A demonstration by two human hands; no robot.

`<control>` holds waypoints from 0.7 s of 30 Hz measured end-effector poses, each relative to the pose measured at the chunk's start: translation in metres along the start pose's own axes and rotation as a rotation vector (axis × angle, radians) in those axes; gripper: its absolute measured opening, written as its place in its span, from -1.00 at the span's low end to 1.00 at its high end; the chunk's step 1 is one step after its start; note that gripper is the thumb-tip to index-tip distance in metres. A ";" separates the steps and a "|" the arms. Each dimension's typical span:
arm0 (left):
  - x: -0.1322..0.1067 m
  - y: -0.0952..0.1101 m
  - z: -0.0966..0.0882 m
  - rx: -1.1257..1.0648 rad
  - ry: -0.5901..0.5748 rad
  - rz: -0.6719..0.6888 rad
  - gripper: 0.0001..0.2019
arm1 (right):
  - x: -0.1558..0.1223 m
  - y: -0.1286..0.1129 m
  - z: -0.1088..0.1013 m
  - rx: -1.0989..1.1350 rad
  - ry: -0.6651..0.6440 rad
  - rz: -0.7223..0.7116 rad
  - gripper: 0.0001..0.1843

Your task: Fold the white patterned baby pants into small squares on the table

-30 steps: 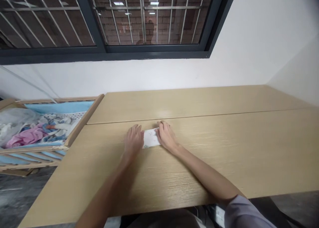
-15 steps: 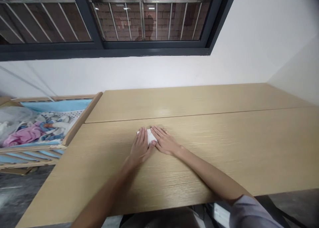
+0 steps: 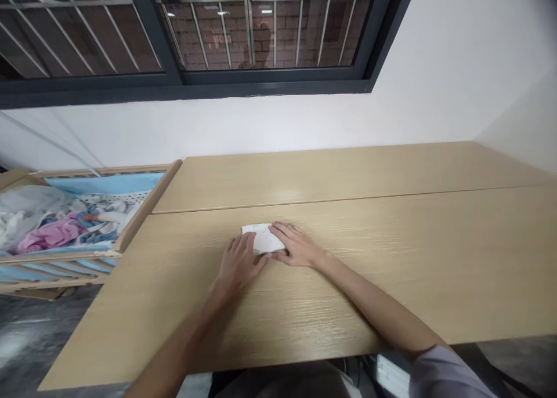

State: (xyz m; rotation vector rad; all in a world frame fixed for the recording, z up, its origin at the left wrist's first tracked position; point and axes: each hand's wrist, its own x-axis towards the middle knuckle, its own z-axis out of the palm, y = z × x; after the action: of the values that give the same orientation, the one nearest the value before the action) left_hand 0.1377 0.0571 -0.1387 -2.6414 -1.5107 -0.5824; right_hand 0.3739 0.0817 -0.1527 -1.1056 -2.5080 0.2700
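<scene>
A small folded white cloth (image 3: 263, 238) with a faint print lies flat on the light wooden table (image 3: 391, 259), near its middle seam. My left hand (image 3: 238, 263) rests palm down on the cloth's left and near edge, fingers stretched out. My right hand (image 3: 296, 247) lies flat on its right edge, fingers extended toward the cloth's far corner. Both hands press on the cloth; neither grips it.
A wooden crib (image 3: 130, 224) stands against the table's left end, holding a heap of pink, white and blue laundry (image 3: 56, 227). A white wall and a barred dark-framed window (image 3: 261, 84) lie behind the table. Dark floor shows at the lower left.
A second ago both hands held the cloth's ends with more of it showing. They then closed over it, and now they have slid apart a little, uncovering the smaller folded piece.
</scene>
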 end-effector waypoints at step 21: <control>-0.003 0.009 -0.033 -0.663 -0.075 -0.515 -0.50 | 0.059 -0.001 -0.039 0.699 0.211 0.357 -0.36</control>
State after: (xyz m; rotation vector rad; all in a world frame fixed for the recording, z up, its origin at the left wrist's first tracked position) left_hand 0.1341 0.0421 -0.1075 -2.6798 -2.3935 -1.2108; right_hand 0.3530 0.1254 -0.1006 -1.1754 -1.7823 0.9803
